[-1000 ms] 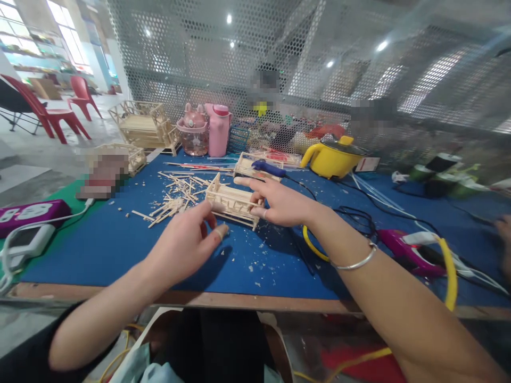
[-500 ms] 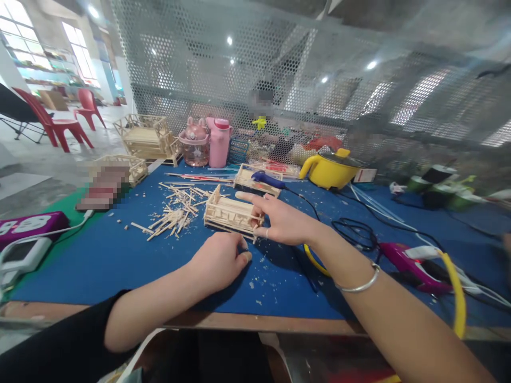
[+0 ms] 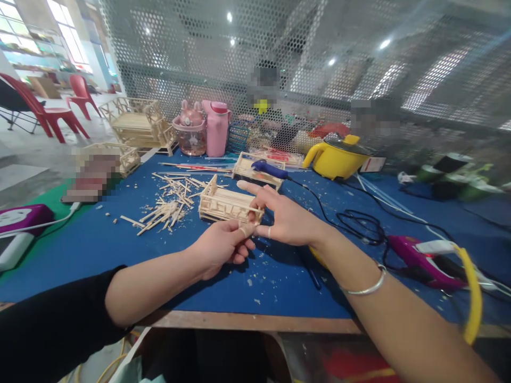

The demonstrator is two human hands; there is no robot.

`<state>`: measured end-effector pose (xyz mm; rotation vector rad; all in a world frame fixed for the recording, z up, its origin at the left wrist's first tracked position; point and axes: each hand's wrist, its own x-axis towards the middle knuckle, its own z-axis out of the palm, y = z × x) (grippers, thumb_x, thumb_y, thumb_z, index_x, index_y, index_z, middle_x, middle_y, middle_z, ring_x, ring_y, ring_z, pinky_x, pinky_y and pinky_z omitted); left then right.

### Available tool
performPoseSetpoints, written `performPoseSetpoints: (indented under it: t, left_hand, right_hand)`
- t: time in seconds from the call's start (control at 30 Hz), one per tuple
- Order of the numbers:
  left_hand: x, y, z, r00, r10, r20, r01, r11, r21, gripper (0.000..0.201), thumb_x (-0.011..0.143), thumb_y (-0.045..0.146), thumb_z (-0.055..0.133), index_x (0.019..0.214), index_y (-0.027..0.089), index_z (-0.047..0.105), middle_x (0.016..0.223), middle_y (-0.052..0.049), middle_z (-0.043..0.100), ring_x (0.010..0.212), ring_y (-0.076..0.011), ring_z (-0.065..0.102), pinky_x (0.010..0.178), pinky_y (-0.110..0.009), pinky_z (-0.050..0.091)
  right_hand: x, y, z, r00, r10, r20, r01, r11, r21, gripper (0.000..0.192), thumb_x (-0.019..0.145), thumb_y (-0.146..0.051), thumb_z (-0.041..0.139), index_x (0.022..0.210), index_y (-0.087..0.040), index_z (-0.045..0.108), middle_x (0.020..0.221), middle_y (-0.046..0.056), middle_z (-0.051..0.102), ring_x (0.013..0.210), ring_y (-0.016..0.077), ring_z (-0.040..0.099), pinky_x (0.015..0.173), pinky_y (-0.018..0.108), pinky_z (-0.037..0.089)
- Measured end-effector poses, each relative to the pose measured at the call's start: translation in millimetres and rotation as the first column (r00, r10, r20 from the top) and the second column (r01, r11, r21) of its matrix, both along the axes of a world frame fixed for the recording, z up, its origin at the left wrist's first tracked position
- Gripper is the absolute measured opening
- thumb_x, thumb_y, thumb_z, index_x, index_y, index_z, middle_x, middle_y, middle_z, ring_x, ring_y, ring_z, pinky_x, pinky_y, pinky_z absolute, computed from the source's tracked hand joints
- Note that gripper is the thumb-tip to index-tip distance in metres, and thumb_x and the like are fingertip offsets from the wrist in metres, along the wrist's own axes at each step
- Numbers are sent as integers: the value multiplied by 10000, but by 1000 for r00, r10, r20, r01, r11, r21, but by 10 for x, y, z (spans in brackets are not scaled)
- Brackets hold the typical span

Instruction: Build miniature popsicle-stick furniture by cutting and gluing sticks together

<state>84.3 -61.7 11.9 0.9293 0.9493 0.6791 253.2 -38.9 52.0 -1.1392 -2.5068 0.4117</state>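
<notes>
Head view: at the near edge of a blue felt-covered bench [image 3: 120, 250], the left hand [image 3: 221, 247] curls in a loose fist just in front of a small slatted frame of pale wooden sticks [image 3: 227, 205], its fingertips meeting those of the right hand [image 3: 285, 218]; whether it pinches anything cannot be told. The right hand's grip is partly spread, index finger pointing out, thumb and middle fingers resting on the frame's right end. A silver bangle [image 3: 365, 287] rings that wrist. Left of the frame lies a heap of loose splintered sticks [image 3: 170, 205] amid wood crumbs. Right of it, black cables [image 3: 359, 226] coil beside a magenta glue gun [image 3: 415, 255]. Beyond the frame sit a second stick frame carrying a blue-handled tool [image 3: 269, 169], a glossy yellow pot [image 3: 335, 157], a pink bottle [image 3: 217, 127], and larger stick-built models [image 3: 138, 122], all before a perforated metal screen [image 3: 279, 53].
</notes>
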Motion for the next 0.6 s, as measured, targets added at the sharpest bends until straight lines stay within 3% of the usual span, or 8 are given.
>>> performPoseSetpoints:
  t: [0.17, 0.23, 0.3, 0.37, 0.6]
  left_hand:
    - [-10, -97, 1, 999, 16, 30, -16, 1000, -3, 243, 892, 260, 583, 688, 131, 554, 550, 47, 561, 385, -11, 451, 390, -121, 356]
    - [-24, -123, -6, 998, -5, 62, 5, 1000, 1, 237, 892, 265, 584, 695, 134, 561, 548, 48, 566, 389, -15, 462, 387, -120, 361]
    - [-39, -130, -15, 996, -29, 90, 28, 1000, 14, 230, 897, 273, 576, 710, 138, 573, 558, 45, 579, 394, -19, 474, 389, -121, 374]
    - [-51, -123, -19, 994, -60, 93, 57, 998, 31, 247, 902, 281, 565, 700, 138, 573, 560, 41, 585, 391, -22, 478, 393, -125, 384]
    - [-71, -105, 7, 990, -135, -30, 137, 981, 137, 332, 913, 340, 524, 641, 150, 534, 480, 45, 520, 365, -38, 446, 392, -149, 359]
  right_hand:
    - [165, -76, 94, 999, 31, -12, -28, 980, 198, 792, 732, -381, 751, 1427, -231, 401, 1369, 108, 524, 1260, 279, 468, 1062, 451, 369]
    - [232, -149, 145, 998, 39, -39, -26, 960, 279, 591, 741, -351, 754, 1287, -227, 563, 1267, 93, 594, 1185, 260, 525, 1006, 409, 410]
    - [260, -220, 162, 996, 63, -60, -43, 953, 301, 265, 804, -291, 707, 1060, -225, 690, 956, 40, 686, 917, 187, 613, 869, 341, 458]
    - [244, -266, 138, 990, 117, -82, -92, 960, 266, 83, 844, -241, 671, 907, -221, 722, 733, -9, 668, 711, 129, 587, 759, 293, 452]
    - [125, -265, 36, 981, 133, -140, -100, 970, 221, 50, 853, -219, 659, 827, -191, 691, 752, 3, 677, 757, 137, 598, 795, 304, 431]
